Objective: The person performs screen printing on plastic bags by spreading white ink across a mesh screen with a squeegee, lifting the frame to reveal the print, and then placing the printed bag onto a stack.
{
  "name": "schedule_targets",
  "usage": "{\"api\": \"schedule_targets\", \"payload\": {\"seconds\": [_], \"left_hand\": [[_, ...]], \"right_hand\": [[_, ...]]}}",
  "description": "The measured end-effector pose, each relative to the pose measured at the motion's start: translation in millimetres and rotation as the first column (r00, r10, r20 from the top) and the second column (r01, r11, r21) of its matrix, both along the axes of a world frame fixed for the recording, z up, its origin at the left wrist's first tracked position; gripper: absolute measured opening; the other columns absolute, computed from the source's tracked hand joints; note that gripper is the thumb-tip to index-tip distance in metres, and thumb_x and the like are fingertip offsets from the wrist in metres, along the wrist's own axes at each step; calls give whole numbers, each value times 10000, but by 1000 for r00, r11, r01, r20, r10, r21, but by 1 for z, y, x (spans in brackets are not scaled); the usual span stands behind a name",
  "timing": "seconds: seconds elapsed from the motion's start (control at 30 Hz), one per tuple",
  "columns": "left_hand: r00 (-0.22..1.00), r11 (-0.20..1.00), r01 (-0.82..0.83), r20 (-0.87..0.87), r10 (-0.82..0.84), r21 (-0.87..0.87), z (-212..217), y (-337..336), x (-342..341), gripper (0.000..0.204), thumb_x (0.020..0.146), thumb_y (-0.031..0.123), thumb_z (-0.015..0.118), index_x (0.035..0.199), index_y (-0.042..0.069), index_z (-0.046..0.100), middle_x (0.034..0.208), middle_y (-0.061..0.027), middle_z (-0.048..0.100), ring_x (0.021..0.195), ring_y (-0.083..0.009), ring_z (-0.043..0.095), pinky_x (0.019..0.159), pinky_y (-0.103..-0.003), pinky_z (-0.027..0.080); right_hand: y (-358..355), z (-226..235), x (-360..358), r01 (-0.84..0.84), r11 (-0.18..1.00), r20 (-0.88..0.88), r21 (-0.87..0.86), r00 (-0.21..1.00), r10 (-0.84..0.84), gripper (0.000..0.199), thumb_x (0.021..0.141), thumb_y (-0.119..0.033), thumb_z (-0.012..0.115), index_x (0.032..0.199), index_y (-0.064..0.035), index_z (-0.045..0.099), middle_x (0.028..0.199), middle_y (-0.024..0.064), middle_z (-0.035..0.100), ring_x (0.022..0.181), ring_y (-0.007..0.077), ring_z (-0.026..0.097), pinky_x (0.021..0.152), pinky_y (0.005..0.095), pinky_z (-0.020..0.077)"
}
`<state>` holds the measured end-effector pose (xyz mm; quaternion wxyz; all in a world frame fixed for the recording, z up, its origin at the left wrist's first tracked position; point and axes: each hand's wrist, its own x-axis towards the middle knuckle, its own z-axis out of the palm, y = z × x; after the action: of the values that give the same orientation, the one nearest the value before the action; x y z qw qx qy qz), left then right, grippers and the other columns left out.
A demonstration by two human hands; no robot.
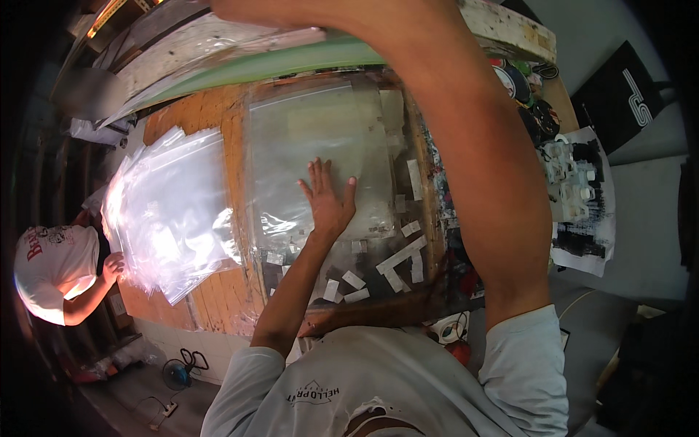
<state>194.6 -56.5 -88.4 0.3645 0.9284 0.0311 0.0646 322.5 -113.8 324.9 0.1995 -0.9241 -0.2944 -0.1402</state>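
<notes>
My left hand lies flat with fingers spread on a clear plastic zip bag on the table's glossy work surface. My right arm reaches up and bends left along the top edge of the head view. That hand is at the top edge, largely cut off, and its fingers cannot be made out. Just below that forearm is a raised, tilted printing screen with a pale stained frame and green mesh; whether my right hand holds it is hidden.
A fanned pile of clear bags covers the table's left part, where another person touches its edge. Tape pieces stick near my left hand. White-capped bottles and tins stand right. A fan sits on the floor.
</notes>
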Motion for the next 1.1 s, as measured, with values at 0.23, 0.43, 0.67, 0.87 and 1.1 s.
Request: {"api": "schedule_targets", "payload": {"seconds": [0.23,0.43,0.67,0.87,1.1], "left_hand": [[987,930,130,41,-153,343,-25,30,-42,594,979,373,606,1449,21,512,1600,-266,331,1531,-439,213,1206,-674,68],[989,989,145,21,-145,17,7,32,-41,478,1005,306,579,1406,48,583,1565,-254,401,1511,-448,266,1205,-674,92],[994,945,65,67,-91,321,-15,21,-51,605,988,368,614,1489,53,489,1614,-272,299,1543,-461,157,1200,-690,66],[979,937,168,57,-194,305,-21,-4,-50,664,969,380,648,1516,61,452,1636,-281,237,1550,-459,121,1197,-695,64],[972,946,221,26,-234,236,-14,-14,-62,638,982,340,627,1512,35,446,1627,-290,252,1549,-456,133,1205,-681,60]], "right_hand": [[31,44,-44,319,911,-215,-261,901,-377,464,1008,-321,536,1082,94,727,1048,299,726,1012,384,722,947,447,561],[28,43,-32,275,916,-242,-292,905,-349,474,995,-325,537,1070,103,728,1060,303,722,1035,384,716,966,446,555],[-12,-9,-30,-64,996,59,59,996,60,410,970,-226,507,1030,115,727,972,308,724,925,377,733,881,438,592],[-6,9,-29,-60,992,-114,-111,992,48,389,992,-208,490,951,99,725,873,263,713,788,320,715,765,422,597],[-17,-16,-16,-205,978,72,35,977,203,380,1020,-209,480,884,63,709,694,151,628,617,201,619,628,366,569]]}}
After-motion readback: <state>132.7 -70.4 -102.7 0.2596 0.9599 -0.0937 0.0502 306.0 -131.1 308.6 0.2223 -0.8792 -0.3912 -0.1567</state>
